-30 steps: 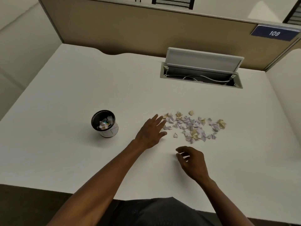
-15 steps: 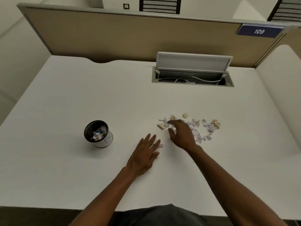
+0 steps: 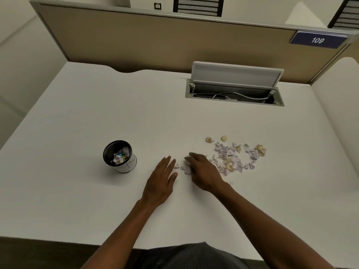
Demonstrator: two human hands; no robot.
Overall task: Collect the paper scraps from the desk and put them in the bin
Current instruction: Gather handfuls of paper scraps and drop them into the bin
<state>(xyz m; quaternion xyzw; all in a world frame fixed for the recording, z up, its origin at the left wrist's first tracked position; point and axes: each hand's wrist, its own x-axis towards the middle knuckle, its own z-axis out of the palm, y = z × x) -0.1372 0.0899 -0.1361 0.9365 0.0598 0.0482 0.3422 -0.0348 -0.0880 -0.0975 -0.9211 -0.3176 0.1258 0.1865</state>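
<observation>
Several crumpled lilac, white and yellow paper scraps lie in a loose pile on the white desk, right of centre. A small black-rimmed white bin stands to the left, holding several scraps. My left hand rests flat on the desk with fingers spread, between bin and pile. My right hand lies palm down at the pile's left edge, fingers curved over a few scraps that sit between the two hands. Neither hand is lifting anything.
An open cable hatch with a raised lid and white cables is set into the desk at the back. A beige partition with a "109" sign bounds the far edge. A side panel rises at the right.
My right hand has slid leftward across the pile's near edge, dragging a few scraps toward my left hand. My left hand stays flat in about the same place.
</observation>
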